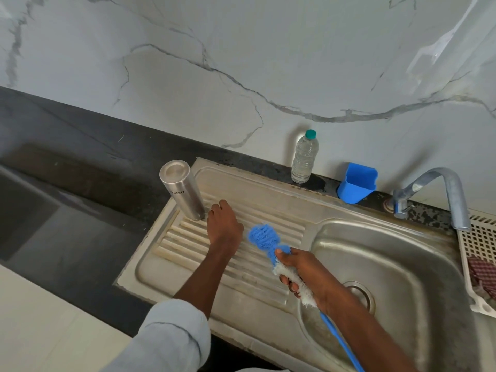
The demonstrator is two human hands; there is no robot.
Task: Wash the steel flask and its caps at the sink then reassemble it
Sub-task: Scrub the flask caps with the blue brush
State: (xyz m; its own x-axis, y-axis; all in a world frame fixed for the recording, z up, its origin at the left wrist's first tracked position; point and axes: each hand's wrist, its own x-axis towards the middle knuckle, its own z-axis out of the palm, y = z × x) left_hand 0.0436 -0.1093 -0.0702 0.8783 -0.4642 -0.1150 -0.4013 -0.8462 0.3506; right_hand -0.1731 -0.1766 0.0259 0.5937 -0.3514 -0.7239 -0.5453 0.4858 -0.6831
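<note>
Right hand (300,275) grips the blue bottle brush (264,238) over the sink (389,264). Left hand (224,224), fingers loosely bent, touches the steel flask (185,190) (standing upside down) at the drainboard's far left corner.

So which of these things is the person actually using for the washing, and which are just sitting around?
In use:
steel flask, upside down on the drainboard
bottle brush, gripped by the right hand
left hand, beside the flask
tap

Lying about:
plastic water bottle
blue holder
white basket
</note>
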